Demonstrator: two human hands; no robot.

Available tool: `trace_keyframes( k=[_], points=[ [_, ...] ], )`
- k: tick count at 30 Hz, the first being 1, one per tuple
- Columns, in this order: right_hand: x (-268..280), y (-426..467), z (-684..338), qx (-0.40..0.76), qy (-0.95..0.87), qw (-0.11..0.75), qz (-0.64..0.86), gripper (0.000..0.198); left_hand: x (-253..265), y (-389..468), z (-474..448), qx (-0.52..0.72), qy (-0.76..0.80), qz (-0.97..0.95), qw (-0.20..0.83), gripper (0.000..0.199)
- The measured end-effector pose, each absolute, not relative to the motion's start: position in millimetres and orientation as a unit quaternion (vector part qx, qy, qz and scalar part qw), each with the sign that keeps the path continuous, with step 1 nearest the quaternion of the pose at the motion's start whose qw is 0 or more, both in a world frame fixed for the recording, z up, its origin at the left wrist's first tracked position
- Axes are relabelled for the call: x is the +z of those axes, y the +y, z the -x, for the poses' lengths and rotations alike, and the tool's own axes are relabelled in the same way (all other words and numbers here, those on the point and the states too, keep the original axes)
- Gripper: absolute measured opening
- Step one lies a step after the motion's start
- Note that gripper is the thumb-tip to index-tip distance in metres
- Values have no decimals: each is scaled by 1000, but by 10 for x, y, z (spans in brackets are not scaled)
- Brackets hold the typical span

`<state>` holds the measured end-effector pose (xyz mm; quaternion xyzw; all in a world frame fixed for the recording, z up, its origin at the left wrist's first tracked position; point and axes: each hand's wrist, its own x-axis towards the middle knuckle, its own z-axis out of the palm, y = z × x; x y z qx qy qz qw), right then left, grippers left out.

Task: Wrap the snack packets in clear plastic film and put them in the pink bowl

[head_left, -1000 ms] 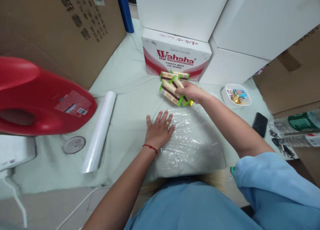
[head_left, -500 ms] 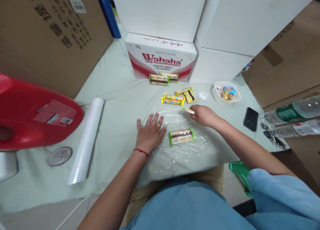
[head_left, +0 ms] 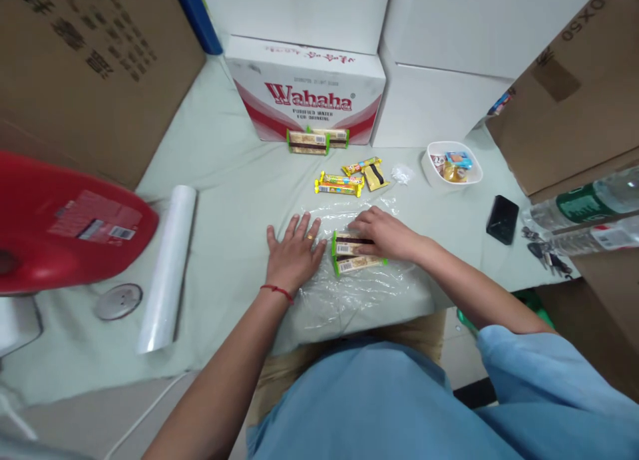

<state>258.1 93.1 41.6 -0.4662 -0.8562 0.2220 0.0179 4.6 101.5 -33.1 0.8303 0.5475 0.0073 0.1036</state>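
Note:
My left hand (head_left: 294, 257) lies flat with fingers spread on the left edge of a clear plastic film (head_left: 337, 303). Over the film, my right hand (head_left: 389, 233) grips a green-ended snack packet (head_left: 348, 249), thumb on the near side and fingers on the far side. That packet overlaps the back part of a similar packet (head_left: 360, 266) lying on the film. Just beyond the film are small yellow snack bars (head_left: 338, 188), a yellow packet with a black band (head_left: 374, 177) and a small crumpled clear wrapper (head_left: 402, 174).
More green-ended packets (head_left: 308, 142) lean against the Wahaha carton (head_left: 309, 100). To the right are a white tub of snacks (head_left: 452, 180), a black phone (head_left: 502, 219), keys (head_left: 549, 260) and bottles (head_left: 594, 204). A white film roll (head_left: 170, 267) and red jug (head_left: 74, 227) stand left.
My right hand has brought its packet toward me and to the left, onto the back of the packet on the film. My left hand stays spread on the film. The view has shifted slightly.

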Motion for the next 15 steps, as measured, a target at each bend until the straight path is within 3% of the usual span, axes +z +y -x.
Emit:
trace_keyframes(
  k=[8, 13, 15],
  points=[
    [181, 686, -2576, 184, -818, 2, 545, 93, -363, 1021, -39, 25, 547, -828, 116, 64],
    [177, 743, -2537, 194, -801, -16, 566, 50, -373, 1020, -35, 34, 545, -829, 119, 64],
    [205, 751, -2532, 196, -802, -13, 563, 47, -372, 1019, -35, 40, 544, -829, 122, 63]
  ],
)
